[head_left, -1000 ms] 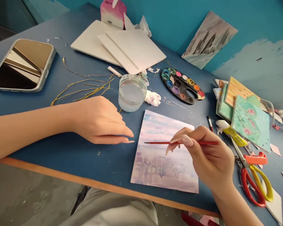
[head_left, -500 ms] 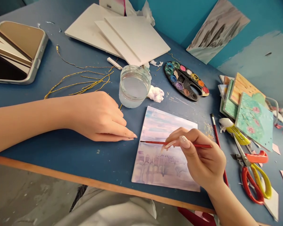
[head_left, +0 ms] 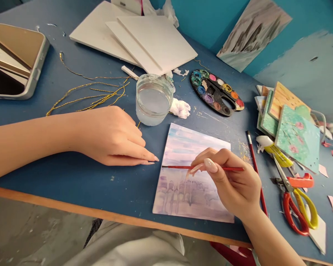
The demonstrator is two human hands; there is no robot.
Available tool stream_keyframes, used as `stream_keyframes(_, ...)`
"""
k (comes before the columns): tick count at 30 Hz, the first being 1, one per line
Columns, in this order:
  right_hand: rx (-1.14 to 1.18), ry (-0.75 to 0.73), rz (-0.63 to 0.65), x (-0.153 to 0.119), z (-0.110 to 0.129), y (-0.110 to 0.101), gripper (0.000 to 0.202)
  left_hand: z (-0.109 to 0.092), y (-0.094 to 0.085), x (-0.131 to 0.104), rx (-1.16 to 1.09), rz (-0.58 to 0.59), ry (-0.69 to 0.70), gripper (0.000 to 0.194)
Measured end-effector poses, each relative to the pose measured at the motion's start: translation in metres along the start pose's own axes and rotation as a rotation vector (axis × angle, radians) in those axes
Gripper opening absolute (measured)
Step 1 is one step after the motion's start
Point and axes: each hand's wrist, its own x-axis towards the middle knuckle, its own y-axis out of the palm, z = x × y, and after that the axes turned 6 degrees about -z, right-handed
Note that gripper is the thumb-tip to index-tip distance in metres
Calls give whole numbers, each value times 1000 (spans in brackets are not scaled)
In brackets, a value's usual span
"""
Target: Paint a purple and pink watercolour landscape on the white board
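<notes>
Paintbrush (head_left: 177,167) in pinch of right hand (head_left: 235,183)

On the table (head_left: 72,171), the right grip (head_left: 235,181) holds a paintbrush (head_left: 175,167) crosswise over a panel (head_left: 166,201), the tip toward the left grip (head_left: 119,140). The left grip rests just left of the panel. Ahead of the left grip, to its right, stands a jar (head_left: 154,101) with water in it; a wad (head_left: 180,108) sits right of the jar, and boards (head_left: 155,42) are stacked behind it. Cord (head_left: 100,100) lies beyond the left grip, a phone (head_left: 13,62) farther left. Ahead of the right grip is a palette (head_left: 218,96). To that grip's right are a second brush (head_left: 254,159), then scissors (head_left: 286,186); ahead of those, a tube (head_left: 279,156) and stacked paintings (head_left: 298,136).
</notes>
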Motion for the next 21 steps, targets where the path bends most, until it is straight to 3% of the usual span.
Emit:
stream_keyframes(11,73,-50,-51,1,0,2,16,1,1,-1,-14,5,-5,32)
stream_keyframes(17,136,-82,-139,-1,-2,2,15,1,2,0,-2,6,-4,32)
stream_keyframes(21,42,-106,-86,-1,-1,2,17,0,1,0,-1,12,-5,31)
